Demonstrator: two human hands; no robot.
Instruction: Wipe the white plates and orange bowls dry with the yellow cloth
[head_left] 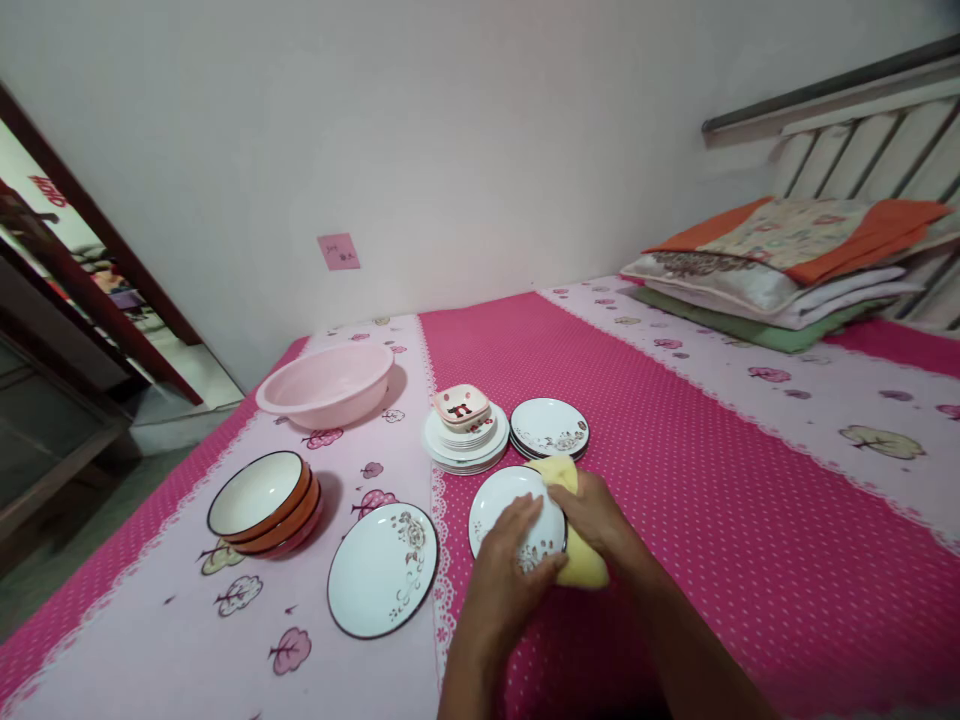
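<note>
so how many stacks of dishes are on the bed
3: bowls at left, white plates under a small square dish in the middle, floral plates just right of those. None looks hidden.

Your right side is open: the pink dotted bedcover (pixel 712 520) lies bare out to the folded pile of quilts (pixel 780 270). Straight ahead, just past the round white plate (pixel 504 500) in your left hand (pixel 510 578) and the yellow cloth (pixel 583 568) in your right hand (pixel 596 520), a stack of plain white plates (pixel 465 447) and a stack of flowered plates (pixel 549 428) stand side by side. Leftward, a single flowered plate (pixel 382 568), stacked orange-rimmed bowls (pixel 262 502) and a pink plastic basin (pixel 326 383) leave narrow lanes.
</note>
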